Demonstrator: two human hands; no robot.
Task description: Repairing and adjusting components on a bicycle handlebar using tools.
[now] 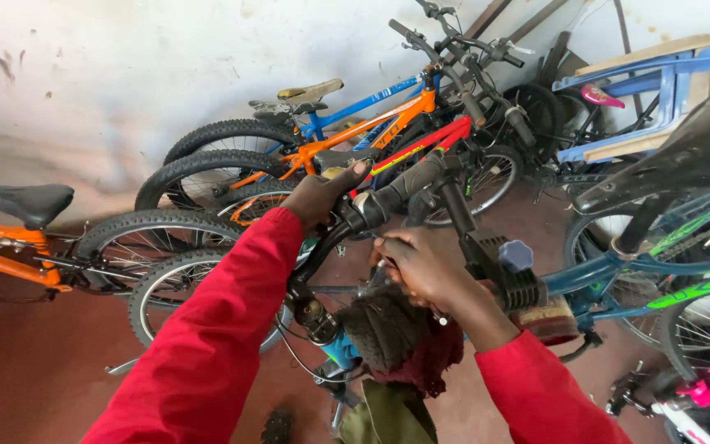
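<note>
Left hand point(315, 197) wrapped around the black handlebar point(400, 187) of the bike in front, fingers curled over the rubber end, thumb on top. That grip is closed on the bar. Right hand point(421, 267) sits lower, near the stem and frame junction, fingers curled around something small; can't tell what it is, partly hidden by the hand itself. Both sleeves are red.

The handlebar runs diagonally up-right from the left hand, with a black lever clamp point(454, 201) just beside it. A bulky black part with a blue knob point(516, 255) sits right of the right hand, touching the bar assembly.

Behind: a row of bikes leaning on a white wall point(125, 74) — orange frame point(363, 127), blue frame point(371, 100), red frame point(433, 140). Orange bike with black saddle point(22, 201) at far left. Teal bike point(643, 279) on the right, black saddle point(684, 152) close to the camera. Floor point(34, 370) is dark red.
</note>
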